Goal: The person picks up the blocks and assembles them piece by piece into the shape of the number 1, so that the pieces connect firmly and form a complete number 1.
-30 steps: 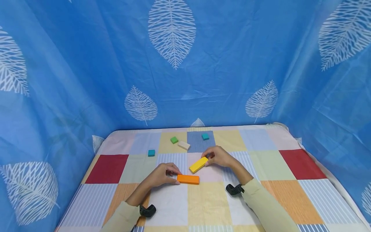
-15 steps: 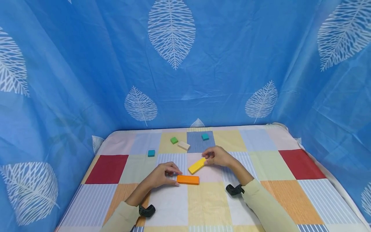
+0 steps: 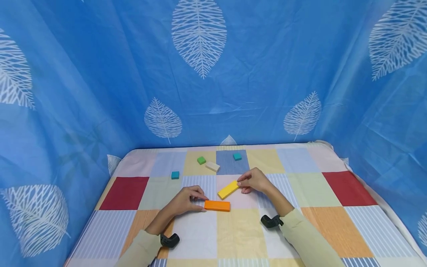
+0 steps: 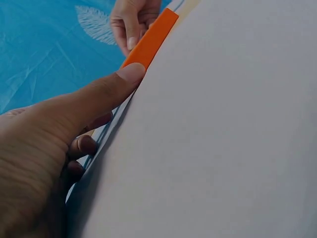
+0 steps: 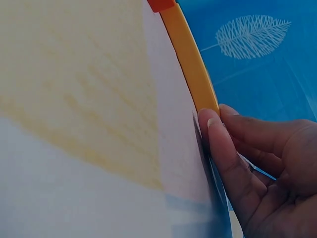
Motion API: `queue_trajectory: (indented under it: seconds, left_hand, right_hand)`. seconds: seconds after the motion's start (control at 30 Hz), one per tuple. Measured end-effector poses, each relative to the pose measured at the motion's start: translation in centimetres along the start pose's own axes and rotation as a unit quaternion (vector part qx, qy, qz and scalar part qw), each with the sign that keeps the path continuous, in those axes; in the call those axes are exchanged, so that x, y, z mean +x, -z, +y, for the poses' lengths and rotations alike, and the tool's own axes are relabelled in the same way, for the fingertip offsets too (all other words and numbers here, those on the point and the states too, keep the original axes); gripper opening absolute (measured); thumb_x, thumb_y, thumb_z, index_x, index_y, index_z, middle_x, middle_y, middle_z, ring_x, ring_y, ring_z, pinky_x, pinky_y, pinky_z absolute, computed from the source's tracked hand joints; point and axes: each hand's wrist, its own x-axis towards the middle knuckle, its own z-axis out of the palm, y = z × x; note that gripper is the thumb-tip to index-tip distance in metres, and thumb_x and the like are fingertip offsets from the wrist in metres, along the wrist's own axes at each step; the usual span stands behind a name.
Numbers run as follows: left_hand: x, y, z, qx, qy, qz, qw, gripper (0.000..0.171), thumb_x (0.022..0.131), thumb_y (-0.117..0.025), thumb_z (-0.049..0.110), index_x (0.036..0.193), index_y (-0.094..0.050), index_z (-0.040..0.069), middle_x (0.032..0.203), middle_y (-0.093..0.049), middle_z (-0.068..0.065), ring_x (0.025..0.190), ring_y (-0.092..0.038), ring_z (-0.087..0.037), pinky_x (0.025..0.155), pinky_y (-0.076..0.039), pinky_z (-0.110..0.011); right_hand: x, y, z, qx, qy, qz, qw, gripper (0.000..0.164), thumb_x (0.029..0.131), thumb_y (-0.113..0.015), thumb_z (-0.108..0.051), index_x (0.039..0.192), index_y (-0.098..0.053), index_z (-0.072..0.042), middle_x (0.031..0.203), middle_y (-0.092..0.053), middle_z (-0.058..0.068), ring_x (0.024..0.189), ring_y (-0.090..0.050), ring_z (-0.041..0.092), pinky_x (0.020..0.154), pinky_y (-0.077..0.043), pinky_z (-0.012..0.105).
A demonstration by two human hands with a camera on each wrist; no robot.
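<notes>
On the patchwork cloth lies an orange rectangular block [image 3: 217, 205], set crosswise. My left hand [image 3: 186, 200] pinches its left end between thumb and fingers; in the left wrist view the thumb [image 4: 131, 73] presses along the end of the orange block [image 4: 156, 39]. Just behind it a yellow rectangular block [image 3: 228, 190] lies at a slant, its lower-left end close to the orange one. With thumb and fingertips, my right hand [image 3: 256, 181] holds the upper-right end of the yellow block, and the right wrist view shows those fingertips at the end of the yellow block [image 5: 190, 59].
Farther back on the cloth [image 3: 240, 237] are a green block [image 3: 201, 160], a cream block [image 3: 212, 166], a teal block [image 3: 237, 156] and another teal block [image 3: 175, 175] to the left. A blue leaf-print curtain [image 3: 233, 92] encloses the back and sides.
The fingers of my right hand have shifted their hold on the yellow block's end, uncovering slightly more of it. The left hand and the orange block have stayed put.
</notes>
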Motion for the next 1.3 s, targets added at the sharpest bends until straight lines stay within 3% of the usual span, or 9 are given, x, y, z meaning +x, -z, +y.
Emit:
queue_trajectory:
  seconds: [0.07,0.13,0.3,0.4,0.5,0.77,0.93,1.07,1.3]
  left_hand:
    - [0.0,-0.1,-0.2,-0.002,-0.013,0.005,0.9999,0.03,0.079,-0.089,0.027,0.106,-0.082,0.016,0.1,-0.067,0.01,0.093,-0.058,-0.01,0.085,-0.052,-0.025]
    - [-0.1,0.1,0.7,-0.013,-0.016,0.008,0.9998,0.03,0.079,-0.089,0.02,0.107,-0.081,0.012,0.103,-0.069,0.004,0.095,-0.061,-0.015,0.087,-0.052,-0.027]
    - [-0.1,0.1,1.2,-0.046,-0.016,0.009,0.9988,0.031,0.077,-0.088,0.005,0.106,-0.079,0.001,0.105,-0.073,-0.01,0.09,-0.064,-0.027,0.078,-0.055,-0.03]
    - [-0.1,-0.2,0.2,-0.06,-0.017,0.01,0.998,0.031,0.078,-0.089,0.01,0.107,-0.08,0.005,0.104,-0.074,-0.005,0.087,-0.065,-0.024,0.075,-0.056,-0.029]
    - [-0.1,-0.2,0.1,-0.078,-0.013,0.008,0.9969,0.031,0.078,-0.089,0.015,0.107,-0.08,0.008,0.104,-0.075,-0.001,0.088,-0.066,-0.02,0.076,-0.056,-0.029]
    - [-0.1,-0.6,-0.3,-0.08,-0.002,0.012,0.9967,0.03,0.077,-0.088,0.008,0.106,-0.08,0.005,0.101,-0.075,-0.004,0.087,-0.066,-0.024,0.075,-0.057,-0.029]
    - [-0.2,-0.4,1.1,-0.077,0.016,0.014,0.9968,0.03,0.078,-0.087,0.004,0.106,-0.079,0.002,0.101,-0.075,-0.008,0.088,-0.065,-0.028,0.077,-0.056,-0.029]
    - [-0.4,-0.2,2.4,-0.07,0.014,0.014,0.9974,0.028,0.079,-0.086,0.005,0.106,-0.079,0.001,0.1,-0.074,-0.007,0.087,-0.064,-0.024,0.077,-0.054,-0.027]
    - [-0.2,-0.6,1.2,-0.061,0.027,0.018,0.9976,0.029,0.077,-0.088,0.007,0.105,-0.081,0.007,0.098,-0.074,-0.001,0.086,-0.064,-0.023,0.078,-0.054,-0.028]
  right_hand:
    - [0.0,-0.1,-0.1,0.01,0.0,-0.004,1.0,0.013,0.09,-0.076,-0.004,0.1,-0.077,0.005,0.074,-0.072,0.013,0.055,-0.069,0.019,0.056,-0.059,0.033]
    - [0.0,-0.3,-0.3,0.023,0.002,-0.007,1.0,0.014,0.09,-0.075,-0.002,0.1,-0.076,0.007,0.075,-0.073,0.014,0.056,-0.069,0.019,0.057,-0.059,0.033]
    - [0.2,-0.8,-0.7,0.034,0.0,-0.002,0.999,0.015,0.09,-0.075,-0.001,0.101,-0.075,0.009,0.08,-0.074,0.015,0.059,-0.071,0.018,0.058,-0.059,0.031]
    - [0.5,-1.1,-0.7,0.03,-0.005,0.005,1.0,0.014,0.089,-0.075,-0.001,0.1,-0.076,0.008,0.082,-0.074,0.015,0.061,-0.071,0.018,0.059,-0.059,0.031]
    - [0.7,-1.4,-0.8,0.03,-0.002,0.008,1.0,0.013,0.089,-0.076,-0.001,0.099,-0.076,0.008,0.083,-0.074,0.015,0.061,-0.072,0.018,0.059,-0.059,0.03]
    - [1.1,-2.0,-1.1,0.048,-0.002,0.001,0.999,0.013,0.089,-0.076,0.0,0.099,-0.076,0.008,0.084,-0.074,0.015,0.065,-0.073,0.018,0.062,-0.059,0.03]
    - [1.4,-2.2,-1.1,0.056,0.001,-0.009,0.998,0.015,0.09,-0.075,0.0,0.102,-0.076,0.008,0.086,-0.075,0.015,0.067,-0.073,0.018,0.064,-0.059,0.029]
    - [1.4,-2.5,-1.1,0.05,0.009,-0.018,0.999,0.016,0.09,-0.074,-0.001,0.103,-0.076,0.008,0.086,-0.075,0.014,0.067,-0.073,0.018,0.064,-0.059,0.029]
    - [1.6,-2.8,-1.3,0.055,0.024,-0.027,0.998,0.017,0.091,-0.073,-0.001,0.105,-0.075,0.009,0.085,-0.074,0.013,0.068,-0.073,0.018,0.065,-0.06,0.03]
